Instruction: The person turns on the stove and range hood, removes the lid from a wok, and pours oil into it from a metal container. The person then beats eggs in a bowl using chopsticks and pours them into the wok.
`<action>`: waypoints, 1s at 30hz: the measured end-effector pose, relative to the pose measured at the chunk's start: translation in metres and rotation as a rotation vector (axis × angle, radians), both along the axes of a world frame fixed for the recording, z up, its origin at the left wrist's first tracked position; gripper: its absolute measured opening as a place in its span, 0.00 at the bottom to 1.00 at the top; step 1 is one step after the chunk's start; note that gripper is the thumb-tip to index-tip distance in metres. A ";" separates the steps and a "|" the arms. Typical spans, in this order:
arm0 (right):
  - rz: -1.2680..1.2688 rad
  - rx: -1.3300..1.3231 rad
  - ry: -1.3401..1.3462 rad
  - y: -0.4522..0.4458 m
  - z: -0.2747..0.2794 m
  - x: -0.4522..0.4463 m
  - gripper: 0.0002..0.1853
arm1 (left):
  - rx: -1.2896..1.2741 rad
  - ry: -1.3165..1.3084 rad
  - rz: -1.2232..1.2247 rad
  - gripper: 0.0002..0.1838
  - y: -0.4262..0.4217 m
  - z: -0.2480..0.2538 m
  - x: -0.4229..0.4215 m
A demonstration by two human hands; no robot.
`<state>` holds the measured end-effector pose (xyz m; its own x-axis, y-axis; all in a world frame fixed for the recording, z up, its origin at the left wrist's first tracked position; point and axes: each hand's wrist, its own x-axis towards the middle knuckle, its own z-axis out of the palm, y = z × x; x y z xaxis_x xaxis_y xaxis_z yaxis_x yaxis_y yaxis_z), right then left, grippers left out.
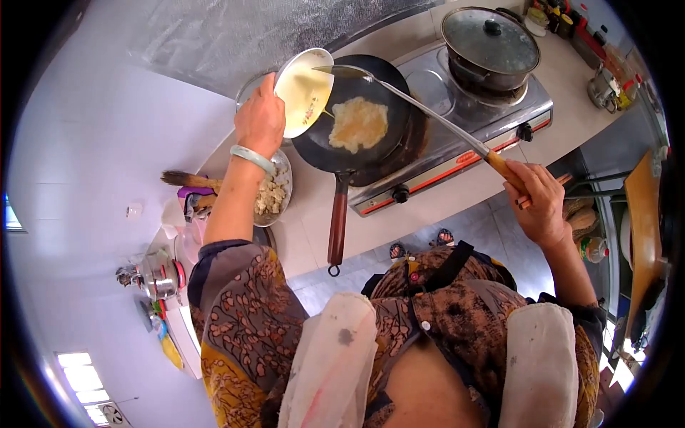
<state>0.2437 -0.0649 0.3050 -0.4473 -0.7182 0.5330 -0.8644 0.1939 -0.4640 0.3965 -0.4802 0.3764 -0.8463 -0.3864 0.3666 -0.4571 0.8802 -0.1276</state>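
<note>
My left hand (260,121) grips a white bowl (291,89) by its rim, tipped over the left side of a black frying pan (314,146). Pale yellow liquid coats the bowl's inside, and a thin stream runs from its lip towards the pan. A browned, uneven pancake (359,125) lies in the pan. Closed around the wooden handle of a long metal ladle (442,121) is my right hand (539,200). The ladle's head reaches the bowl's upper rim. What look like chopsticks (564,180) also stick out of my right hand.
Behind the pan's right side stands a lidded pot (491,46) on the gas stove (457,153). A metal dish of lumpy pale food (270,196) sits below my left wrist. The pan's handle (337,228) juts over the counter's front edge. Bottles and jars line the far right.
</note>
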 end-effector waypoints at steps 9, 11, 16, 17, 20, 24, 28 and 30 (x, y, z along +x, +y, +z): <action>-0.009 -0.119 0.045 -0.010 -0.005 -0.003 0.19 | 0.068 -0.037 0.064 0.19 0.007 0.011 -0.006; -0.023 -0.119 0.043 -0.014 -0.005 -0.002 0.19 | 0.072 -0.039 0.063 0.20 0.008 0.012 -0.008; -0.029 -0.118 0.060 -0.019 -0.006 -0.003 0.19 | 0.069 -0.050 0.041 0.20 0.013 0.016 -0.010; -0.031 -0.114 0.073 -0.020 -0.005 -0.003 0.19 | 0.064 -0.050 0.035 0.19 0.013 0.016 -0.010; -0.033 -0.094 0.110 -0.020 -0.006 -0.002 0.20 | 0.087 -0.020 0.026 0.19 0.012 0.016 -0.010; -0.012 -0.096 0.106 -0.021 -0.008 -0.004 0.21 | 0.211 0.077 -0.014 0.20 0.007 0.010 -0.008; -0.013 -0.080 0.042 -0.022 -0.011 0.004 0.23 | 0.259 0.126 -0.042 0.20 0.007 0.009 -0.007; -0.010 -0.058 0.033 -0.022 -0.012 0.007 0.24 | 0.235 0.161 -0.068 0.20 0.004 0.007 -0.008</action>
